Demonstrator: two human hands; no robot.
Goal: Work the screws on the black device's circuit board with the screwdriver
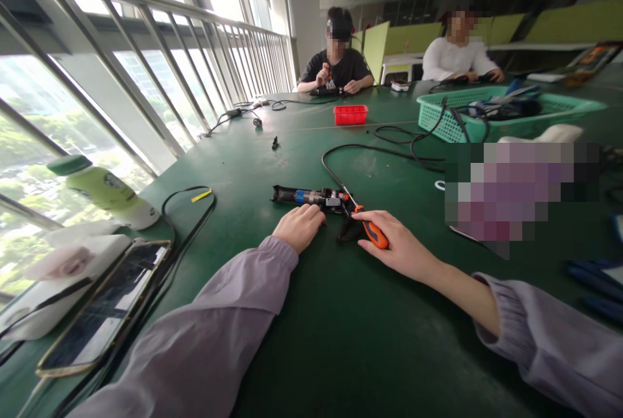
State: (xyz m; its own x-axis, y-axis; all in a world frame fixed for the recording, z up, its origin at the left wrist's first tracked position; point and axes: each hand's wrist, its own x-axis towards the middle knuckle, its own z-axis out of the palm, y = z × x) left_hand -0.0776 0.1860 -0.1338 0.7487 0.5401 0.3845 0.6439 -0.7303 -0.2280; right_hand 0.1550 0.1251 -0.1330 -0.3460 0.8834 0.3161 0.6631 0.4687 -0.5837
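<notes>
An opened device (304,196) lies just beyond the left hand (300,226), hold unclear; beside it, the right hand (400,244) clasps a screwdriver (375,235).

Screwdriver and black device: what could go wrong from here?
The orange-handled screwdriver in the right hand could slip and scratch exposed parts of the black device or poke the left hand close by. A snag on the black cable looping near the screwdriver might jog the work. The small black piece lying on the table might get knocked away.
</notes>
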